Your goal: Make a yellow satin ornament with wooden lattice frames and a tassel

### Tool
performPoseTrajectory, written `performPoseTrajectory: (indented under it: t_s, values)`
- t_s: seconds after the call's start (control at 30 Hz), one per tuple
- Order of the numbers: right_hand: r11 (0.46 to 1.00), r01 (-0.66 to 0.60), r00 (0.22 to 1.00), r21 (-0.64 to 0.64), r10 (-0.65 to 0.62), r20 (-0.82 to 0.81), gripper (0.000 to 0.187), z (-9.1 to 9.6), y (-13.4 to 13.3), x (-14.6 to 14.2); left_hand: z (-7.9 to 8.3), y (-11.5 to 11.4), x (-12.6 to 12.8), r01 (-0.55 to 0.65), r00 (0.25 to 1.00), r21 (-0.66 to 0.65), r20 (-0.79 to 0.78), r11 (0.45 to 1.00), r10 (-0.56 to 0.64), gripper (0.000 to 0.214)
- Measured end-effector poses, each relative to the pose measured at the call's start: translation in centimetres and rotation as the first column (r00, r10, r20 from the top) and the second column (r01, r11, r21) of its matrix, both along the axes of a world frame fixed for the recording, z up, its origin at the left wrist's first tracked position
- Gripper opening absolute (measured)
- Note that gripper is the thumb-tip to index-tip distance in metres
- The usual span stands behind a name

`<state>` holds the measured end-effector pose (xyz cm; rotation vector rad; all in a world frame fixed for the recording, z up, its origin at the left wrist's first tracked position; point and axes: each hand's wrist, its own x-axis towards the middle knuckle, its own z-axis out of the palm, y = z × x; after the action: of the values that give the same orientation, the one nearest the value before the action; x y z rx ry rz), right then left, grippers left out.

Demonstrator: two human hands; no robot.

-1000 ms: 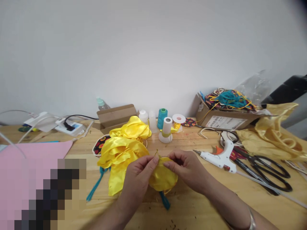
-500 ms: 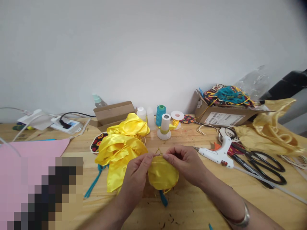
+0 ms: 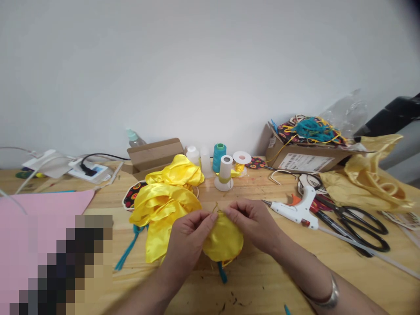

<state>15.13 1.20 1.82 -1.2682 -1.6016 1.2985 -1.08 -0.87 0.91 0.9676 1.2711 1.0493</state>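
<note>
Spools point(image 3: 226, 169) behind held cloth point(image 3: 225, 242), scissors point(image 3: 341, 213) right, sheet point(image 3: 19, 245) left

the left forearm point(image 3: 146, 282) slants up and inward from the lower edge, and the right forearm point(image 3: 306, 269) slants inward from the other side. the left hand point(image 3: 188, 234) and the right hand point(image 3: 257, 225) come close together in front of the body, thumb sides up. both pinch, the left thumb point(image 3: 206, 225) and right thumb point(image 3: 232, 215) pointing toward each other; the remaining fingers seem curled, though they're mostly hidden.
</note>
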Motion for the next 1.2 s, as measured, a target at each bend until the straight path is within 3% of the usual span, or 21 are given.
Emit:
performPoseTrajectory:
  t_s: [0.1, 0.27, 0.5, 0.63, 0.73, 0.9, 1.1, 1.2]
  values:
    - [0.998, -0.049, 0.997, -0.042, 0.046, -0.064, 0.037, -0.1, 0.0, 0.03, -0.04, 0.1, -0.03, 0.0, 1.0, 0.001, -0.022, 1.0, 0.0, 0.023]
    - [1.0, 0.007, 1.0, 0.003, -0.007, 0.001, 0.023, -0.09, -0.13, -0.34, -0.24, 0.07, -0.07, 0.013, 0.998, 0.028, -0.064, 1.0, -0.011, 0.023]
    - [1.0, 0.023, 1.0, -0.002, -0.022, 0.009, 0.024, -0.34, -0.39, -0.55, -0.05, -0.07, 0.06, 0.018, 0.998, 0.015, -0.068, 1.0, -0.017, 0.022]
    - [0.994, -0.029, 0.993, -0.107, 0.016, -0.116, 0.036, -0.44, -0.16, -0.44, 0.26, 0.09, 0.14, -0.008, 1.0, -0.038, -0.009, 0.999, 0.008, 0.023]
    - [0.993, -0.035, 0.99, -0.111, 0.02, -0.138, 0.044, -0.42, 0.06, -0.33, 0.45, 0.26, 0.18, -0.033, 0.999, -0.059, 0.019, 0.998, 0.034, 0.023]
    - [0.993, -0.014, 0.997, -0.115, 0.006, -0.072, 0.033, -0.57, 0.04, -0.36, 0.33, 0.25, 0.09, -0.016, 0.999, -0.061, 0.027, 0.998, 0.017, 0.024]
    - [0.985, 0.106, 0.992, -0.137, -0.113, -0.048, 0.032, -0.41, 0.24, -0.15, -0.36, 0.11, -0.19, 0.023, 0.972, -0.041, 0.235, 0.999, -0.012, 0.032]
    - [0.982, 0.138, 0.986, -0.132, -0.148, -0.072, 0.032, -0.37, 0.44, -0.06, -0.5, 0.16, -0.34, 0.062, 0.969, -0.015, 0.239, 0.998, -0.057, 0.031]
